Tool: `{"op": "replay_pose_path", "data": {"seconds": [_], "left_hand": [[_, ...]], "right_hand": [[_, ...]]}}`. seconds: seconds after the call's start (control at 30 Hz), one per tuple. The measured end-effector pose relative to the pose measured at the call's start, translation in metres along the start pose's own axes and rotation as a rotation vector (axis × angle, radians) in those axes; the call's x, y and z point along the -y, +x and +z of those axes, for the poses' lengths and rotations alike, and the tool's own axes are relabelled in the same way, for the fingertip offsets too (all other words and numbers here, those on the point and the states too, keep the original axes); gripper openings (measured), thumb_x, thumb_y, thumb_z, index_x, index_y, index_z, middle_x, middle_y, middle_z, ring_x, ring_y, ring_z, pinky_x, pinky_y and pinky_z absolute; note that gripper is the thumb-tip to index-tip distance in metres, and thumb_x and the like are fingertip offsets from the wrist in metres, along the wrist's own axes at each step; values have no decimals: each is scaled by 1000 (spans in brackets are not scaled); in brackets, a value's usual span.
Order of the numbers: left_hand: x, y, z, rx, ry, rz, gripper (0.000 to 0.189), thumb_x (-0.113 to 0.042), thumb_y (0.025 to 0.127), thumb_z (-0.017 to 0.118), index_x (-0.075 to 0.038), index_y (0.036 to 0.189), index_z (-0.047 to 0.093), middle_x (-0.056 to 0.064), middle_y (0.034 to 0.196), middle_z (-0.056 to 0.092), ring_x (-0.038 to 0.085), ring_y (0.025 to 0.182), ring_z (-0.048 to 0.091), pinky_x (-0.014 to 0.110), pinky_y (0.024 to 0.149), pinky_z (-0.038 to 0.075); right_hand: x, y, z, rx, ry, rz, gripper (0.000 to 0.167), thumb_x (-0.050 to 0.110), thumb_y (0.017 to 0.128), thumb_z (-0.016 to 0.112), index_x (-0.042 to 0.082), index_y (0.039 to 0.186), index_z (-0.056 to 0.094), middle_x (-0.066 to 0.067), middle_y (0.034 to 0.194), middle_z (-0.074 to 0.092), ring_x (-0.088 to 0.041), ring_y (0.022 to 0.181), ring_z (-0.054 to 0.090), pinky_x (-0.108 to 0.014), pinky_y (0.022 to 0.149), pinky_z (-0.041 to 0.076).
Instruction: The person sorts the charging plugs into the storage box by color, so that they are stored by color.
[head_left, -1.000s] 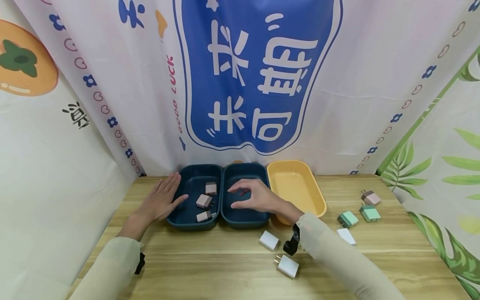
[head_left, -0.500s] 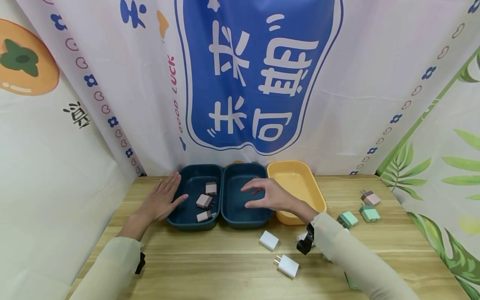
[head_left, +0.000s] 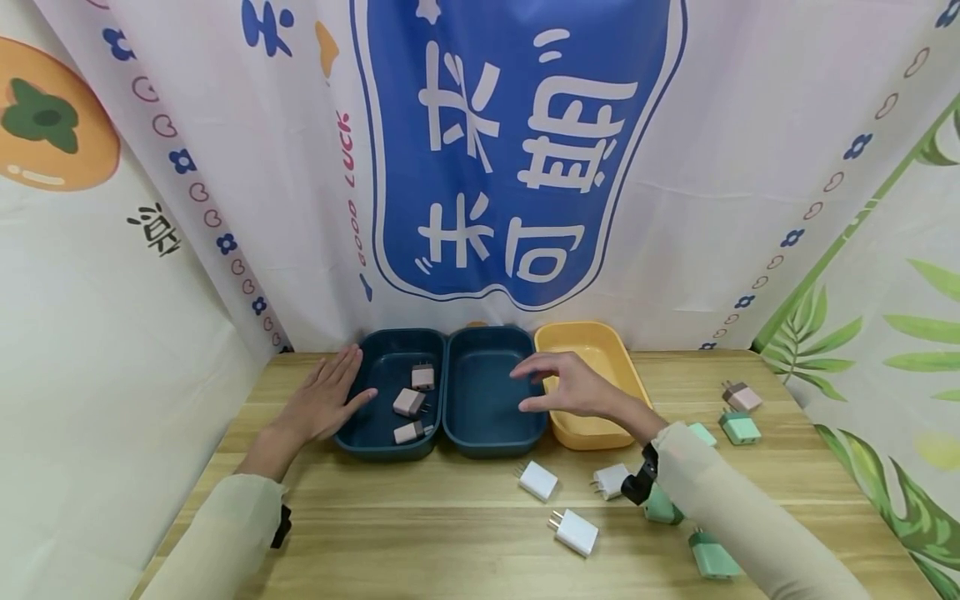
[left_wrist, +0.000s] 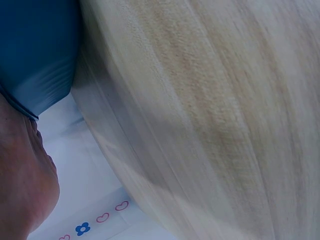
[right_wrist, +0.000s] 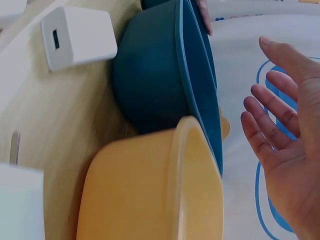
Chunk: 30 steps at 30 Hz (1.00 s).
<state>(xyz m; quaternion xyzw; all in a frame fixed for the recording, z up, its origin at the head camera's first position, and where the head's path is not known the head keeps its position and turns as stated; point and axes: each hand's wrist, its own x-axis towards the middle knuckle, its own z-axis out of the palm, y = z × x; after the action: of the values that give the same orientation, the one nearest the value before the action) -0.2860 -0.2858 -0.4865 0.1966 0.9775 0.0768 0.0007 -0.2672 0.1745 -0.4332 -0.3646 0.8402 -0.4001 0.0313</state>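
My left hand (head_left: pixel 322 396) rests with extended fingers on the left rim of the left dark blue bin (head_left: pixel 382 367). In that bin lie three pinkish plug chargers (head_left: pixel 408 402). My right hand (head_left: pixel 573 385) hovers above the left side of the yellow bin (head_left: pixel 606 354), its fingertips near the rim shared with the middle blue bin (head_left: pixel 483 396). Nothing sits between its loosely bent fingers, and the right wrist view shows the bare palm (right_wrist: pixel 290 175). Both the middle blue bin and the yellow one hold nothing visible. The left wrist view catches only part of the left hand (left_wrist: pixel 25 175).
White plug chargers (head_left: pixel 537 481) lie on the wooden table (head_left: pixel 420 533) in front of the bins. Several green chargers (head_left: pixel 740 427) are to the right, some partly behind the right sleeve (head_left: pixel 742 500). A pink charger (head_left: pixel 742 396) lies at the far right. A printed curtain (head_left: pixel 697 250) hangs behind.
My right hand has drawn back to the right, from over the middle blue bin to over the yellow bin. The left hand stays on its rim.
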Motion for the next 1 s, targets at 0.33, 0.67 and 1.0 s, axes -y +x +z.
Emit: {"op": "replay_pose_path", "data": {"seconds": [0.33, 0.67, 1.0], "left_hand": [[2, 2, 3, -4, 6, -1, 91, -65, 110, 31, 1, 169, 9, 22, 177, 8, 42, 163, 9, 64, 129, 9], [0, 1, 0, 23, 8, -13, 90, -64, 111, 31, 1, 169, 7, 22, 177, 6, 42, 163, 8, 64, 130, 6], [0, 1, 0, 4, 14, -10, 90, -64, 111, 32, 1, 169, 9, 23, 176, 9, 42, 163, 9, 64, 130, 7]], "right_hand": [[-11, -18, -21, -36, -41, -2, 40, 17, 86, 90, 13, 124, 78, -7, 127, 75, -29, 111, 71, -53, 95, 61], [-27, -39, -40, -41, -39, 62, 40, 24, 86, 91, 14, 122, 78, 0, 122, 76, -20, 110, 69, -51, 96, 60], [-37, -56, -54, -43, -50, 122, 43, 23, 87, 91, 6, 124, 76, -10, 126, 74, -32, 114, 69, -59, 100, 56]]}}
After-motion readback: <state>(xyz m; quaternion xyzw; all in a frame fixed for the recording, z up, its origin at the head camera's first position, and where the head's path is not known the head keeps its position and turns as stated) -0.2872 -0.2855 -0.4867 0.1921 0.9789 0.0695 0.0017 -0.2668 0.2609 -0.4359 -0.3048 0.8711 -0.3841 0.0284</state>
